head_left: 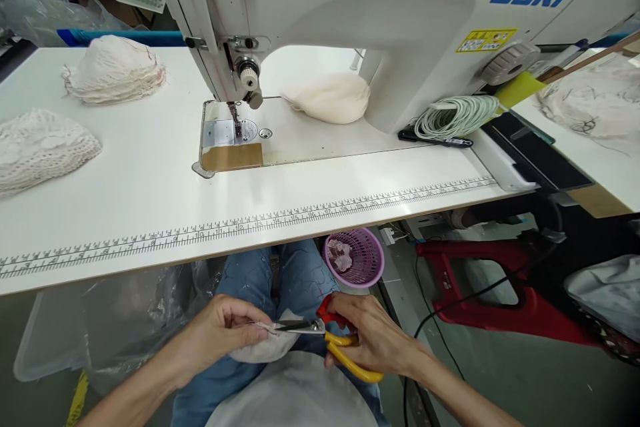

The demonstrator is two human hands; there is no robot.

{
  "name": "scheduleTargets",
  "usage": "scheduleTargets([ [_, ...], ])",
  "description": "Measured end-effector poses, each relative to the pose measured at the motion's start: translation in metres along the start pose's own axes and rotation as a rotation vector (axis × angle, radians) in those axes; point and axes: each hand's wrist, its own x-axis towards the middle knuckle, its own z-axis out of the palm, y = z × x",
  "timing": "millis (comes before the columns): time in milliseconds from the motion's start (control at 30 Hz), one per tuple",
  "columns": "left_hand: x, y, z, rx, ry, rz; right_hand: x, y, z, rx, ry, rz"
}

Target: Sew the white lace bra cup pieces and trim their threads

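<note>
Pinching white cloth (270,351) above the lap (250,280), the left hand (233,328) has its fingers closed on the edge; the right hand (367,332) grips scissors (333,339), blades (303,326) at the cloth, before a sewing machine (425,27)

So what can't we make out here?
All in the head view:
Scissors: blade tips too small against the cloth to tell whether they are cutting anything.
Left hand: fingers below the thumb, hidden by the hand itself and the cloth.
Right hand: covers part of the scissors, so its full grip is hidden.
Lacy stack: cut off by the left edge.
Yellow label: print too small.
</note>
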Motion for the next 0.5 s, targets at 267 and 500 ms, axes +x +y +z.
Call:
scheduleTargets([
  [267, 0.0029, -0.0027, 0.0, 0.031, 0.015, -0.011, 0.0034, 0.0019, 0.0016, -0.021, 0.044, -0.038],
  [500, 0.0048, -0.0066, -0.0012, 0.022, 0.025, 0.014, 0.0048, 0.0034, 0.0041, -0.019, 0.037, -0.034],
])
